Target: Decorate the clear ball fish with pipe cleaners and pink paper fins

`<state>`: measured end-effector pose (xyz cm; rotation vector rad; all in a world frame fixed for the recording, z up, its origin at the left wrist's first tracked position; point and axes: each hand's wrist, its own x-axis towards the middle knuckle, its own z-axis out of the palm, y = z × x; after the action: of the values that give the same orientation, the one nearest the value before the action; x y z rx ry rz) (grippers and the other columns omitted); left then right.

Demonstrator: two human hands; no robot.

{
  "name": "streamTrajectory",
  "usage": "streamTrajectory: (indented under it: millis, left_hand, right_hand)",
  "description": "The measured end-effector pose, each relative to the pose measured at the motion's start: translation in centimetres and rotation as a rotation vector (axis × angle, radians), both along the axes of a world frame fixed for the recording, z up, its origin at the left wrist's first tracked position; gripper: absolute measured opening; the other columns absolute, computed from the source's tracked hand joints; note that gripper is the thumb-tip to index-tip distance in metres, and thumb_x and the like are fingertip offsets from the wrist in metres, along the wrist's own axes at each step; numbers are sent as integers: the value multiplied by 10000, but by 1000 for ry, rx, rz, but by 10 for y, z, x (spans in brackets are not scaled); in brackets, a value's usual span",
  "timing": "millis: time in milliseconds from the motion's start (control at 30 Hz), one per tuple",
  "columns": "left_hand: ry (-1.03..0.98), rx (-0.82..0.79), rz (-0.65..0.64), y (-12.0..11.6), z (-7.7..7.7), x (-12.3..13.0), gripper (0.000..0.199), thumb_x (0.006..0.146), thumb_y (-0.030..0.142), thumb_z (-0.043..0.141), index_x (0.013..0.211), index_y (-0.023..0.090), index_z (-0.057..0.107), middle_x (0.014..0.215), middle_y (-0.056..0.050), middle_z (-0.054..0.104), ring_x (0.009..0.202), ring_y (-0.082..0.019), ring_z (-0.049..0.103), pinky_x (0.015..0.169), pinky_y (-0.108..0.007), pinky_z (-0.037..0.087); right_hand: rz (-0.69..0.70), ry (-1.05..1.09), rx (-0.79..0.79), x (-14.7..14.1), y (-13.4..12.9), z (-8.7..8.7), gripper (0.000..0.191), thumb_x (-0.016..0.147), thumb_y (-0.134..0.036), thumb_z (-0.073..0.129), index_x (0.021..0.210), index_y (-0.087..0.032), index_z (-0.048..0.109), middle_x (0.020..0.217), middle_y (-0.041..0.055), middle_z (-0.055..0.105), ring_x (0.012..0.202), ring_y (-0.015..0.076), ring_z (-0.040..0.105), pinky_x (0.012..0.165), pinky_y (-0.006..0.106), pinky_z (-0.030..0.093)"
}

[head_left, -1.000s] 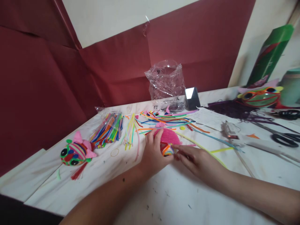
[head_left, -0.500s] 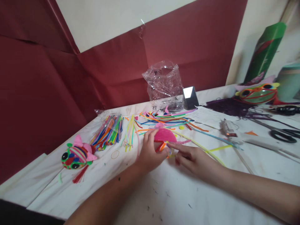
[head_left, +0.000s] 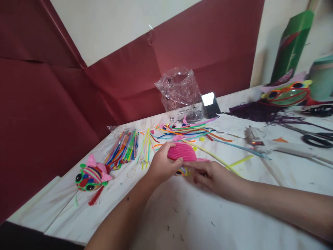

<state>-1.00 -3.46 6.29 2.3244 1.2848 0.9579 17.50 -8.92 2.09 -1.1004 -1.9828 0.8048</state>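
My left hand [head_left: 163, 164] is wrapped round the left side of a pink ribbed craft piece [head_left: 182, 151], thumb on its near face. Below the pink part, a bit of its colourful underside with a dark eye-like spot shows. My right hand [head_left: 205, 173] touches the near right side of the same piece, its index finger stretched toward my left thumb and its other fingers curled. Whether the right fingers pinch anything is too small to tell. A finished-looking colourful fish figure [head_left: 91, 176] with black eyes and a red tassel lies to the left.
Bundled pipe cleaners [head_left: 123, 147] lie left of the hands, loose ones [head_left: 187, 132] behind. Further back are a clear plastic bag [head_left: 179, 90] and a dark phone-like block [head_left: 210, 105]. At right are a glue gun [head_left: 256, 138], scissors [head_left: 316, 140] and a green box [head_left: 293, 43].
My left thumb now lies across the pink piece's lower edge, and the orange part seen between the hands is covered. The view has shifted slightly, moving the fish figure rightward.
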Motion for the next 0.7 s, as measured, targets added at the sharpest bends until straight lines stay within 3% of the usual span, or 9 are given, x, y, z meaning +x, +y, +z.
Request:
streamTrajectory:
  millis: [200, 400, 533, 700]
  left_hand:
    - [-103, -121, -35, 14, -2, -13, 358, 770, 350, 655, 1083, 191, 585, 1111, -79, 675, 1060, -240, 631, 919, -384, 502]
    - [-287, -236, -46, 18, -4, -15, 333, 766, 333, 663, 1043, 178, 564, 1088, -76, 674, 1006, -211, 650, 881, -353, 517]
    - [-406, -262, -20, 26, -11, -18, 323, 748, 375, 689, 976, 174, 580, 1044, -72, 675, 1002, -211, 644, 887, -349, 506]
    - [-464, -297, 4, 36, -24, -22, 381, 795, 467, 628, 1030, 174, 566, 1076, -85, 673, 1019, -215, 641, 861, -337, 505]
  right_hand:
    - [20, 25, -4, -1, -2, -3, 549, 797, -175, 498, 1341, -181, 577, 581, -55, 520, 505, 104, 430, 491, 211, 344]
    - [110, -38, -13, -5, -10, -7, 297, 829, -211, 475, 995, -174, 718, 617, -12, 577, 518, 119, 472, 493, 231, 362]
    - [97, -98, 79, -4, -12, -15, 141, 814, -197, 518, 689, -215, 580, 585, -30, 552, 517, 114, 448, 478, 222, 339]
    - [21, -131, 179, 2, -6, -18, 159, 882, -248, 454, 724, -239, 463, 604, -20, 544, 513, 128, 467, 494, 240, 340]
